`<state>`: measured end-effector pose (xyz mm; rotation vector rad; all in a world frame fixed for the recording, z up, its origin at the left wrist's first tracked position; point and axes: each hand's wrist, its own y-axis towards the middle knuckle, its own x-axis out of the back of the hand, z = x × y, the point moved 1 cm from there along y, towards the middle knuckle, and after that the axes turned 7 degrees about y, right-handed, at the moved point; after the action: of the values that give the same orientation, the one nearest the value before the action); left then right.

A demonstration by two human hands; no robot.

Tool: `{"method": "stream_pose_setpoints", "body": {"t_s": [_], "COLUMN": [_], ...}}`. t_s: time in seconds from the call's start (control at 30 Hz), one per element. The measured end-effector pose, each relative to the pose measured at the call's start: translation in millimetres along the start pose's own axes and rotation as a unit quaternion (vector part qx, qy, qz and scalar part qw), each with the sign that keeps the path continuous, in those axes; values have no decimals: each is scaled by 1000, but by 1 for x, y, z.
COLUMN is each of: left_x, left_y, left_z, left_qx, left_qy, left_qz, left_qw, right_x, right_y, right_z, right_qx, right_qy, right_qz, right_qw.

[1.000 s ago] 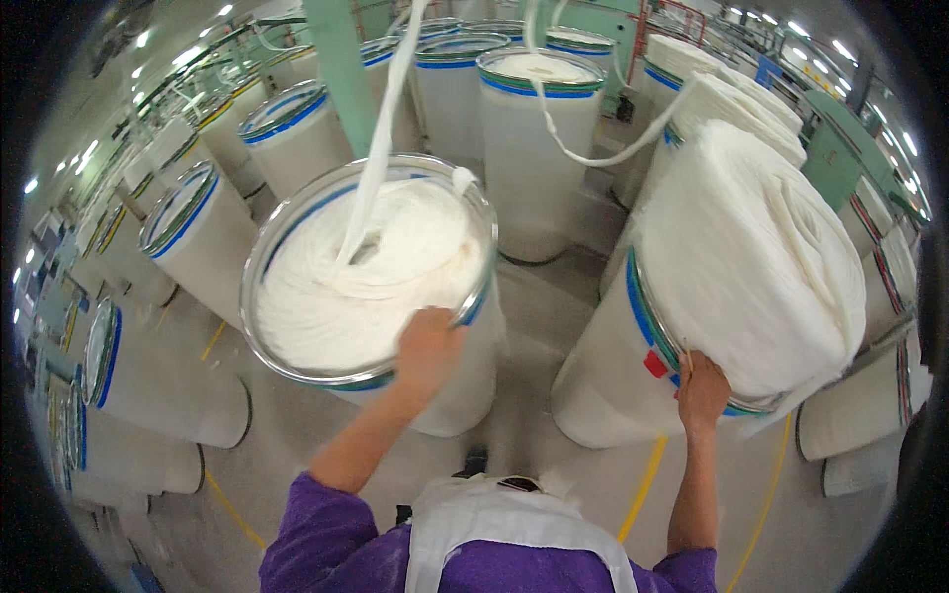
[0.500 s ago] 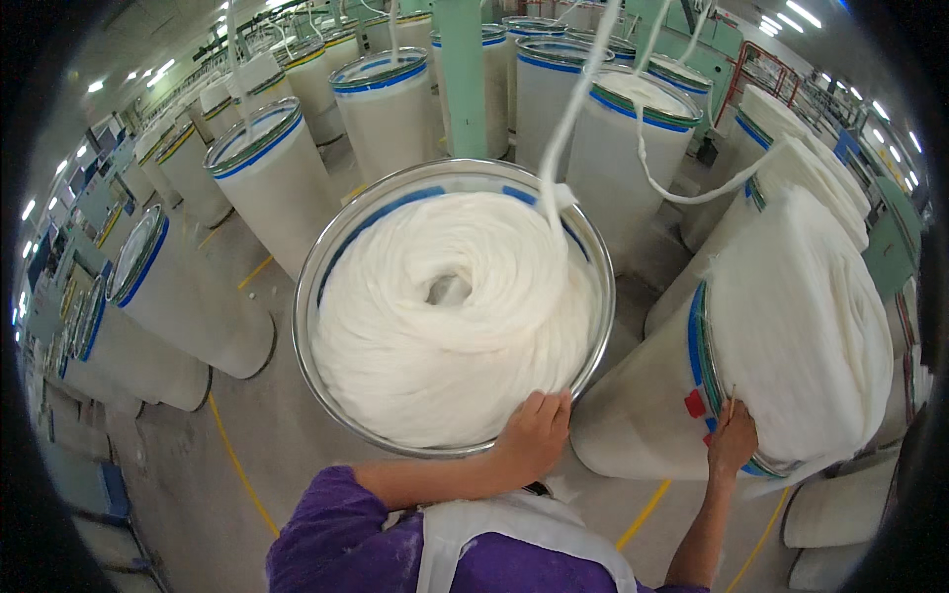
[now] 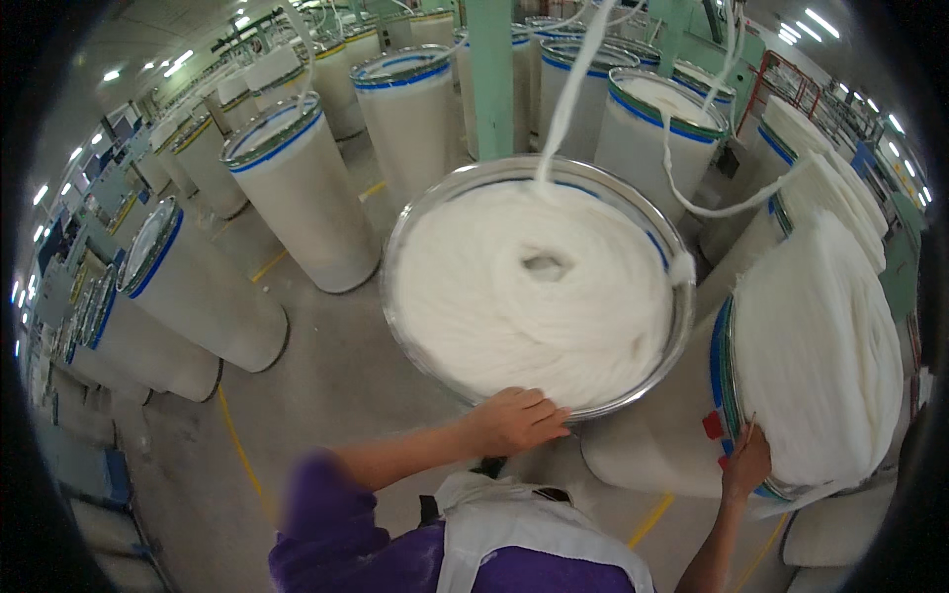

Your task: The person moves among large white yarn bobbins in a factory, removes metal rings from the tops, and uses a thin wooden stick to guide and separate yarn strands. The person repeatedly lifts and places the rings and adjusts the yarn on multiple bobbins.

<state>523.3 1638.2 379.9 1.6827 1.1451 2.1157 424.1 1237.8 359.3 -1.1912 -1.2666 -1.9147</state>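
A tall round can [image 3: 397,326] with a shiny metal rim stands in front of me, filled with coiled white fibre sliver [image 3: 474,287] around a small central hole. My left hand [image 3: 519,420] is closed over its near rim. Farther right, a second can [image 3: 643,450] leans in view, with white sliver [image 3: 820,346] heaped above its blue-and-green banded rim. My right hand [image 3: 746,463] grips this rim beside a red tag [image 3: 713,425]; part of its grasp is hidden. A strand of sliver [image 3: 573,94] runs down from above into the middle can.
Several white cans with blue bands, such as one can [image 3: 297,188], stand at the left and behind. A green post [image 3: 489,79] rises just beyond the middle can. Another sliver strand [image 3: 712,211] hangs between cans at right. Yellow lines [image 3: 237,435] mark the grey floor.
The middle can has shifted right and turned clockwise, its loose sliver end passing round to the right rim. My left hand stays on the near rim; my right hand keeps its place on the right can.
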Motion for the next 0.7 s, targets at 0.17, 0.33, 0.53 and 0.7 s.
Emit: {"method": "stream_pose_setpoints", "body": {"t_s": [0.17, 0.33, 0.53, 0.7], "left_x": [-27, -34, -45, -46], "left_y": [23, 5, 3, -2], "left_z": [72, 133, 197, 237], "left_qx": [1, 90, 166, 155], "left_qy": [-6, -24, -34, -52], "left_qz": [-9, 86, 42, 35], "left_qw": [1000, 992, 985, 986], "right_x": [3, 2, 9, 19], "right_y": [0, 0, -1, -4], "right_z": [1, -5, 2, 8], "right_qx": [30, 7, -29, -25], "right_qy": [17, -43, 51, 37], "right_qz": [-28, 23, 5, 19], "right_qw": [999, 999, 998, 999]}}
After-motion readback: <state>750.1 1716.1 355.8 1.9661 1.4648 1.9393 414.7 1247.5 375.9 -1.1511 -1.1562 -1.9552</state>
